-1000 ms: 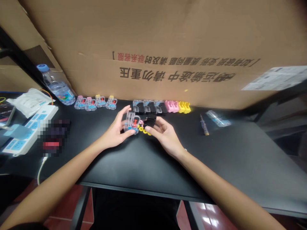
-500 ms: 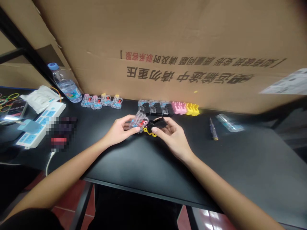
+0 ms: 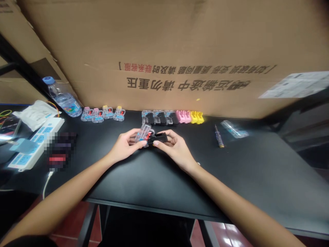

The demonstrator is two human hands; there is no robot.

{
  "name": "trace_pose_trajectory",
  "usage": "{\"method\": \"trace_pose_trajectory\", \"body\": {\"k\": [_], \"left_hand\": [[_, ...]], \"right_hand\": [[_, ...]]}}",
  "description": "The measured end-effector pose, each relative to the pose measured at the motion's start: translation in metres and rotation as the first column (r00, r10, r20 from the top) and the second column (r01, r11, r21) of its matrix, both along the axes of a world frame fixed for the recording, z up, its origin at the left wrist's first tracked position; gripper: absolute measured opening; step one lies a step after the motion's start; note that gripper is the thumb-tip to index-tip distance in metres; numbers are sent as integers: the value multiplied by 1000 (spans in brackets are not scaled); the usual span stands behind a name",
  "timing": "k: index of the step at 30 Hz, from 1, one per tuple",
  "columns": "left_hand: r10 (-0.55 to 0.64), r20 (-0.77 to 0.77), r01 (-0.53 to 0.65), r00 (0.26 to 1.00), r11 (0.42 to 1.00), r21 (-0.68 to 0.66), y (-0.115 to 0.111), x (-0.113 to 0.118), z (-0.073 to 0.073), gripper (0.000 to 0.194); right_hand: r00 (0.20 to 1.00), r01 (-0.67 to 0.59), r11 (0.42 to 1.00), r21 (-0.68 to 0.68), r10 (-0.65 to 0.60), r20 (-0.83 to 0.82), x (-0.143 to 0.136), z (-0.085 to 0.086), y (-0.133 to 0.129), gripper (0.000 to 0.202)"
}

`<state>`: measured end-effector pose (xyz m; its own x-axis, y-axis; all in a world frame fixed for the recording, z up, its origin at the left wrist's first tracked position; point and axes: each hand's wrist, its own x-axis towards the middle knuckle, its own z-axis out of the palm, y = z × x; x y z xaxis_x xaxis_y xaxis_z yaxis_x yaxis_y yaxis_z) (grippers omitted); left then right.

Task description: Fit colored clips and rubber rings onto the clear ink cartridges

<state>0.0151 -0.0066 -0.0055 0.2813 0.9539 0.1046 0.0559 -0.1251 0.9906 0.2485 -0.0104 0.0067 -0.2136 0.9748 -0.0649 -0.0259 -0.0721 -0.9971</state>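
Observation:
My left hand (image 3: pixel 125 144) is closed on a clear plastic casing (image 3: pixel 143 133) with red and blue parts inside. From the other side, my right hand (image 3: pixel 175 145) grips a black plastic part (image 3: pixel 160 137) between thumb and fingers. The two pieces meet above the table, the black one against the casing's right side; whether they are joined I cannot tell. Just behind them stands a row of clear casings with black parts (image 3: pixel 159 118), then pink plastic pieces (image 3: pixel 183 116) and yellow plastic pieces (image 3: pixel 197 117).
Several clear casings with pink or yellow tops (image 3: pixel 97 115) lie at the back left, near a water bottle (image 3: pixel 64 99) and a power strip (image 3: pixel 36 144). A screwdriver (image 3: pixel 219 136) and a clear packet (image 3: pixel 233 129) lie right. A cardboard box (image 3: pixel 164 41) walls off the back.
The black part has come up against the clear casing, and the hands are closer together. Yellow round bits seen below the black part are now mostly hidden. The whole view has shifted slightly.

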Motion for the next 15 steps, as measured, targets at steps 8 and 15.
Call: {"method": "trace_pose_trajectory", "body": {"k": [8,15], "left_hand": [[-19,-28,18,999,1000,-15,1,-3,-5,57],[15,-23,-15,1000,1000,-7,-1,-3,-4,60]], "right_hand": [[1000,-30,996,-87,30,-3,-2,-4,-3,51],[999,-1,995,-97,-2,-32,-6,-3,-8,54]]}}
